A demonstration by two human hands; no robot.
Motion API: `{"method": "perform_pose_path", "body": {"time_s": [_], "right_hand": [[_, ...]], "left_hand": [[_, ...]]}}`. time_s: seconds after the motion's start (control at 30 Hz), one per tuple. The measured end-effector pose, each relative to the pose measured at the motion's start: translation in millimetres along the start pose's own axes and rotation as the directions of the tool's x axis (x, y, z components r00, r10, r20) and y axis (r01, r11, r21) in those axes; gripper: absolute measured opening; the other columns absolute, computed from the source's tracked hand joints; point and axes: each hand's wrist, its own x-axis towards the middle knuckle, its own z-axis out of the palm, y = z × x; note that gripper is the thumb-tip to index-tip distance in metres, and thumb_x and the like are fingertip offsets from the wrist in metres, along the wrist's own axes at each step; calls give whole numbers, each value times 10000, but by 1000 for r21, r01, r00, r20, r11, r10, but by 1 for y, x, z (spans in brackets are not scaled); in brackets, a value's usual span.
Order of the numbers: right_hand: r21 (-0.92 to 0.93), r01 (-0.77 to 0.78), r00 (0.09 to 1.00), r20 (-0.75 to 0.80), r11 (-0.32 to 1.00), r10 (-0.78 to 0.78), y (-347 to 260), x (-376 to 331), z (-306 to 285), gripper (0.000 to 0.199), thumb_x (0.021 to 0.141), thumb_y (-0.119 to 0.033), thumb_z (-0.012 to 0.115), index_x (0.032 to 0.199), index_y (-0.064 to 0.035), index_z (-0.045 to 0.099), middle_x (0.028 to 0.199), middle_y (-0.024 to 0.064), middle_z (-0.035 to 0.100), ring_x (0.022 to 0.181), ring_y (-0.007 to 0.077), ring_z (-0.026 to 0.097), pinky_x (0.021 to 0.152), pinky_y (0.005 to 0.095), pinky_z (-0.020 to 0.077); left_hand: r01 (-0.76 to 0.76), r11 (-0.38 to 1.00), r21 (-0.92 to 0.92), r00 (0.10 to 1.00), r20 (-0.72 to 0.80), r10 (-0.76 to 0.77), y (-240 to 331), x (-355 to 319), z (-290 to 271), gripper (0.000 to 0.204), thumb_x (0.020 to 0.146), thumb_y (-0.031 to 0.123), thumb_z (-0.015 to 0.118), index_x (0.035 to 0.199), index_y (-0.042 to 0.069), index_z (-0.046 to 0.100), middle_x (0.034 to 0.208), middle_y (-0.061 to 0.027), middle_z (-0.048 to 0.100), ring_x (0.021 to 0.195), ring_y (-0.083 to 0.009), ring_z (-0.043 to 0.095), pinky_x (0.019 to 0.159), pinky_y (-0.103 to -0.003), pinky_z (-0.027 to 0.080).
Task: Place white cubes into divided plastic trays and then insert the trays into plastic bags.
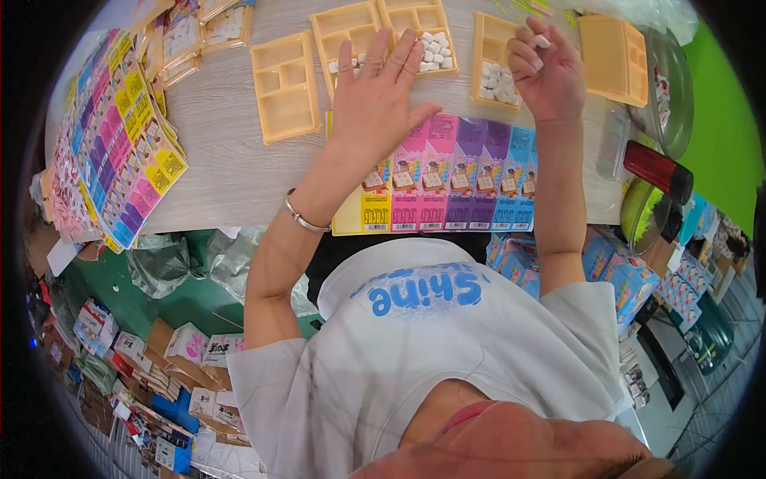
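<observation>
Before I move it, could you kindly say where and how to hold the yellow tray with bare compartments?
The yellow tray is probably best pinched by its long left rim, coming from the left: it lies open side up, the rim offers a straight edge, and the neighbouring tray and the left hand are close on its right.

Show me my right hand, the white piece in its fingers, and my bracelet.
Right hand (pixel 554 77): head view, middle of the hand.
White piece (pixel 542 41): head view, its exposed face.
Bracelet (pixel 296 215): head view, its silvery band.
</observation>
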Motion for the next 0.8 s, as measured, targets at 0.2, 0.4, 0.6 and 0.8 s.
{"method": "perform_pose_path", "body": {"time_s": [0.2, 0.4, 0.6, 0.8], "right_hand": [[110, -128, 990, -37, 986, 133, 27, -13, 11, 275, 1050, -77, 485, 1289, 42, 551, 1017, 65, 579, 725, 98, 465, 616, 229, 403], [-747, 91, 995, 101, 658, -24, 57, -21, 40, 241, 1038, -208, 603, 1157, -40, 728, 786, -11, 600, 628, 79, 456, 551, 259, 408], [-767, 615, 743, 642, -183, -191, 94, -7, 76, 257, 899, -238, 758, 1128, -121, 753, 765, 18, 630, 701, 192, 632, 610, 353, 506], [-779, 596, 742, 627, -195, -237, 101, -10, 78, 280, 865, -237, 777, 1132, -156, 750, 760, 42, 637, 680, 229, 648, 587, 357, 513]], "left_hand": [[55, 993, -101, 998, 7, -54, -11, -1, -19, 819, 949, 610, 561, 1572, 115, 369, 1632, -51, 367, 1534, -288, 266, 1238, -590, 114], [91, 989, -117, 973, -200, -113, -113, -39, -34, 564, 973, 327, 644, 1504, 202, 499, 1588, -45, 436, 1484, -296, 355, 1208, -552, 221], [19, 996, -82, 982, -186, -34, -79, -45, -19, 414, 951, 333, 666, 1364, 312, 633, 1483, 37, 550, 1422, -246, 434, 1191, -544, 248], [-39, 972, -231, 971, -237, -17, -76, -42, -11, 380, 927, 304, 711, 1300, 236, 690, 1340, -2, 652, 1306, -237, 546, 1159, -488, 329]]}}
